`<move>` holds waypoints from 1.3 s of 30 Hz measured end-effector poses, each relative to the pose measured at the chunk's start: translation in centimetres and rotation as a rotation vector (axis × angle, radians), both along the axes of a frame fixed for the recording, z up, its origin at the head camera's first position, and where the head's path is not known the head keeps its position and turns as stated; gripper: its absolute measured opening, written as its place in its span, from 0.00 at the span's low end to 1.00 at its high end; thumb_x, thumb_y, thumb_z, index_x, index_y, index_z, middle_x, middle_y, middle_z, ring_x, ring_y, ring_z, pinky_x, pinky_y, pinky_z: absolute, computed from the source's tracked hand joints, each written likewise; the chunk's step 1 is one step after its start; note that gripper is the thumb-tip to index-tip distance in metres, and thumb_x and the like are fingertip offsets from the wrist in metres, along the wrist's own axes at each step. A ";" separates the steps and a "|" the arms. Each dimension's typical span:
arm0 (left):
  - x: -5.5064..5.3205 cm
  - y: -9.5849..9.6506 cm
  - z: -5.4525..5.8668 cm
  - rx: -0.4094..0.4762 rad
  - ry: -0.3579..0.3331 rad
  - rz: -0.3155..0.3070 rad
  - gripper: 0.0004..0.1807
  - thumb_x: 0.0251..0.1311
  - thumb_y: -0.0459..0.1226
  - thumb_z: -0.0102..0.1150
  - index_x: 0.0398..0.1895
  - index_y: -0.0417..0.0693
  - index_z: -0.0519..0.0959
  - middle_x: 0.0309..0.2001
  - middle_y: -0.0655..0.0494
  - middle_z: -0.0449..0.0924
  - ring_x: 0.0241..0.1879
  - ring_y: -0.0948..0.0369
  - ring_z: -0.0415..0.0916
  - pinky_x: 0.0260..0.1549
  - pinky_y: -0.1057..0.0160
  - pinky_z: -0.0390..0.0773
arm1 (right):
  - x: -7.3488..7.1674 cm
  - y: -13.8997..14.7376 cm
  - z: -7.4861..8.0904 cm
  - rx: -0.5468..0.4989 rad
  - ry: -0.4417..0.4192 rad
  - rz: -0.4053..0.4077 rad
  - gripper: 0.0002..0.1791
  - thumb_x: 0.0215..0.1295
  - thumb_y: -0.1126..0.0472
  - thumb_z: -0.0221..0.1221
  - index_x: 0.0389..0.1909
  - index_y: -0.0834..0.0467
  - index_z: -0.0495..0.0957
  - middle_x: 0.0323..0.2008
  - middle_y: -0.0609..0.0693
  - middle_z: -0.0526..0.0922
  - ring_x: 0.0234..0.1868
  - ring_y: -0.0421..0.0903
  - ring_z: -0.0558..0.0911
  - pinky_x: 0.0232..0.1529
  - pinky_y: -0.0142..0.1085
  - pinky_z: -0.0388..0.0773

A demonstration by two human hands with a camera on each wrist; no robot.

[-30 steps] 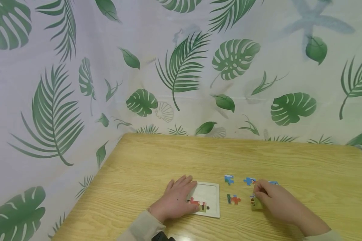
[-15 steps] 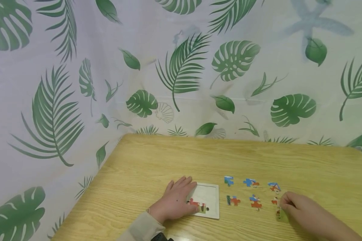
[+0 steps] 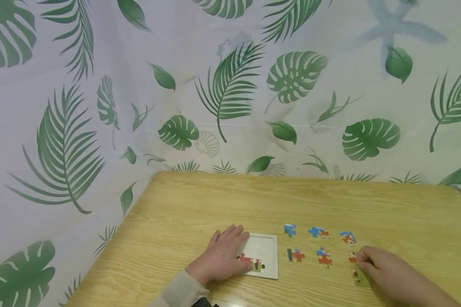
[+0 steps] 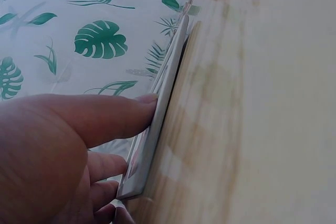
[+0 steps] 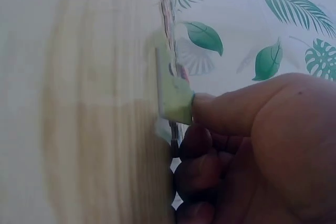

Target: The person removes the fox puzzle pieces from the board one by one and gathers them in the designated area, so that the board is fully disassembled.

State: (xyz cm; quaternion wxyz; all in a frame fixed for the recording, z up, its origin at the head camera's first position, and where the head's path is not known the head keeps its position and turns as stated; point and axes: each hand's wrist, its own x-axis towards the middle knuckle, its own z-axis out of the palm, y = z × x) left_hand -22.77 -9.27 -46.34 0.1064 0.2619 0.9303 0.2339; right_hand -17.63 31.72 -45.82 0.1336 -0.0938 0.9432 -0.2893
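My left hand (image 3: 224, 258) rests with spread fingers on the left side of a white puzzle tray (image 3: 274, 260). In the left wrist view its thumb lies on the rim of the tray (image 4: 163, 119). A few joined puzzle pieces (image 3: 257, 265), red and green, lie in the tray's lower part, partly hidden by the thumb. To the right, my right hand (image 3: 386, 270) pinches a green puzzle piece (image 3: 360, 278) by its right edge. In the right wrist view this green piece (image 5: 176, 95) stands tilted at the tabletop, the thumb against it.
Between tray and right hand, loose puzzle pieces lie in two rows on the wooden table (image 3: 215, 200), among them a blue one (image 3: 290, 229) and a red-and-blue one (image 3: 324, 258). Another piece (image 3: 352, 257) lies beside the right fingertips. A leaf-patterned curtain (image 3: 238, 162) hangs behind.
My right hand has moved right with the green puzzle piece, from below the middle column of loose pieces to below the right one, uncovering several pieces. My left hand has stayed on the tray.
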 end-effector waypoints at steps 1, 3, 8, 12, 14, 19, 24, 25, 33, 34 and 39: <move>0.0 0.0 0.0 0.000 0.000 0.000 0.45 0.59 0.56 0.64 0.77 0.48 0.64 0.79 0.49 0.54 0.78 0.51 0.46 0.72 0.37 0.40 | 0.0 -0.1 0.0 0.000 0.002 -0.006 0.10 0.80 0.59 0.48 0.36 0.55 0.71 0.29 0.46 0.72 0.30 0.39 0.69 0.32 0.34 0.65; 0.0 0.0 0.1 0.000 0.000 0.000 0.45 0.59 0.56 0.64 0.77 0.48 0.64 0.79 0.49 0.54 0.78 0.51 0.45 0.72 0.37 0.39 | 0.0 -0.3 0.0 0.002 0.007 -0.013 0.09 0.80 0.58 0.49 0.36 0.55 0.72 0.29 0.46 0.72 0.30 0.39 0.69 0.32 0.34 0.65; 0.0 0.0 0.1 0.002 -0.001 -0.001 0.44 0.60 0.56 0.64 0.77 0.49 0.64 0.79 0.49 0.54 0.78 0.51 0.45 0.72 0.37 0.40 | -0.2 -1.0 0.3 0.012 -0.010 -0.027 0.07 0.79 0.61 0.50 0.38 0.55 0.73 0.31 0.45 0.73 0.31 0.40 0.69 0.33 0.35 0.66; 0.0 0.1 0.1 0.002 -0.005 0.002 0.44 0.60 0.56 0.65 0.77 0.49 0.64 0.79 0.50 0.54 0.78 0.51 0.45 0.72 0.37 0.40 | 0.0 -0.9 0.5 0.028 0.005 -0.028 0.07 0.79 0.61 0.50 0.38 0.54 0.73 0.31 0.45 0.73 0.31 0.41 0.70 0.33 0.35 0.66; 0.0 0.1 0.2 0.001 -0.007 0.003 0.44 0.59 0.56 0.65 0.77 0.49 0.64 0.79 0.50 0.54 0.78 0.51 0.45 0.72 0.37 0.40 | 0.1 -0.7 0.6 0.036 0.016 -0.025 0.07 0.79 0.61 0.50 0.38 0.54 0.73 0.31 0.45 0.74 0.32 0.41 0.70 0.33 0.35 0.66; 0.0 0.1 0.2 0.002 -0.009 0.005 0.45 0.59 0.55 0.66 0.77 0.49 0.64 0.79 0.50 0.54 0.78 0.51 0.45 0.72 0.37 0.39 | 0.2 -0.2 0.6 0.046 -0.010 0.021 0.10 0.78 0.62 0.50 0.33 0.55 0.70 0.27 0.45 0.70 0.28 0.38 0.67 0.30 0.35 0.63; 0.0 0.1 0.1 0.003 -0.004 0.008 0.45 0.59 0.56 0.65 0.77 0.49 0.64 0.79 0.50 0.54 0.78 0.51 0.45 0.72 0.37 0.39 | 0.2 -0.2 0.5 0.038 -0.026 0.042 0.12 0.79 0.62 0.48 0.31 0.55 0.66 0.25 0.46 0.67 0.26 0.37 0.64 0.29 0.35 0.61; 0.0 0.1 0.1 0.002 -0.003 0.008 0.45 0.59 0.56 0.65 0.77 0.49 0.64 0.79 0.50 0.54 0.78 0.51 0.45 0.72 0.37 0.39 | 0.2 -0.3 0.4 0.040 -0.021 0.034 0.12 0.80 0.62 0.47 0.32 0.55 0.67 0.25 0.46 0.68 0.26 0.38 0.64 0.29 0.35 0.61; -0.1 -0.1 -0.1 0.007 -0.010 0.004 0.45 0.59 0.55 0.65 0.77 0.49 0.64 0.79 0.49 0.54 0.78 0.51 0.45 0.72 0.37 0.39 | -0.2 -0.6 0.3 0.070 -0.010 -0.031 0.07 0.79 0.62 0.49 0.38 0.55 0.72 0.29 0.44 0.73 0.30 0.41 0.70 0.32 0.36 0.66; -0.1 -0.2 -0.1 0.009 -0.014 -0.001 0.45 0.59 0.55 0.65 0.77 0.49 0.64 0.79 0.49 0.54 0.78 0.51 0.45 0.72 0.37 0.39 | -0.2 -0.6 0.3 0.066 -0.003 -0.035 0.06 0.79 0.61 0.50 0.39 0.55 0.73 0.30 0.44 0.74 0.30 0.42 0.70 0.32 0.36 0.66; -0.4 -0.6 -0.1 0.000 -0.051 -0.044 0.49 0.58 0.57 0.66 0.79 0.50 0.60 0.80 0.50 0.49 0.79 0.52 0.41 0.72 0.38 0.37 | 0.1 -1.4 0.4 0.011 0.044 -0.054 0.05 0.77 0.59 0.54 0.39 0.53 0.75 0.27 0.45 0.74 0.25 0.39 0.69 0.29 0.34 0.67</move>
